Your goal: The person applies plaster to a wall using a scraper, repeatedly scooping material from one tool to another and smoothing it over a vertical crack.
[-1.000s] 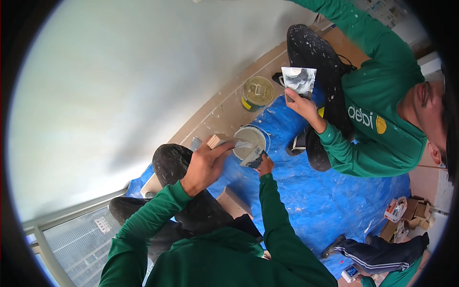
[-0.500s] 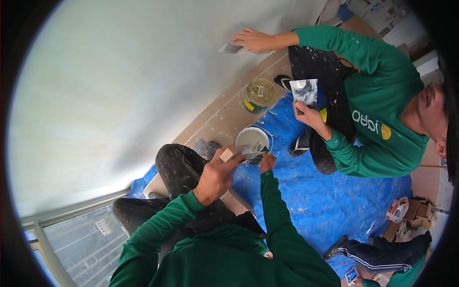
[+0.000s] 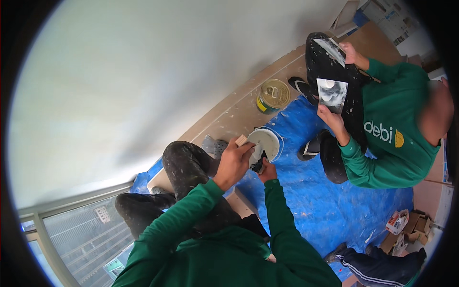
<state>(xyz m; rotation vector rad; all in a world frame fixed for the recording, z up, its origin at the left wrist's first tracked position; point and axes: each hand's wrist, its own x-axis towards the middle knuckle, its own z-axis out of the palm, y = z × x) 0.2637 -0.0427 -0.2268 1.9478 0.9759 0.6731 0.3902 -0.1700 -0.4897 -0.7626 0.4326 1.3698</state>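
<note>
My left hand [image 3: 233, 164] is closed on a scraper with a pale wooden handle [image 3: 241, 140]; its blade is mostly hidden. Close beside it, my right hand [image 3: 267, 172] grips a putty knife with a dark handle [image 3: 259, 164]. A putty-smeared grey blade [image 3: 256, 154] shows between the hands, over the near edge of a white bucket [image 3: 278, 145]. Whitish paste lies in the bucket. Whether the two tools touch I cannot tell.
A co-worker in a green sweatshirt [image 3: 382, 122] sits opposite, holding two wide smeared blades [image 3: 333, 94]. A yellow-labelled tin [image 3: 274, 94] stands by the white wall [image 3: 143, 71]. Blue sheeting [image 3: 306, 210] covers the floor. Another person's legs [image 3: 377, 265] and cardboard boxes [image 3: 418, 225] are at lower right.
My left hand has moved up and right, bringing its scraper to the bucket's near edge beside the putty knife. The co-worker's far hand has left the wall, drawing its blade back.
</note>
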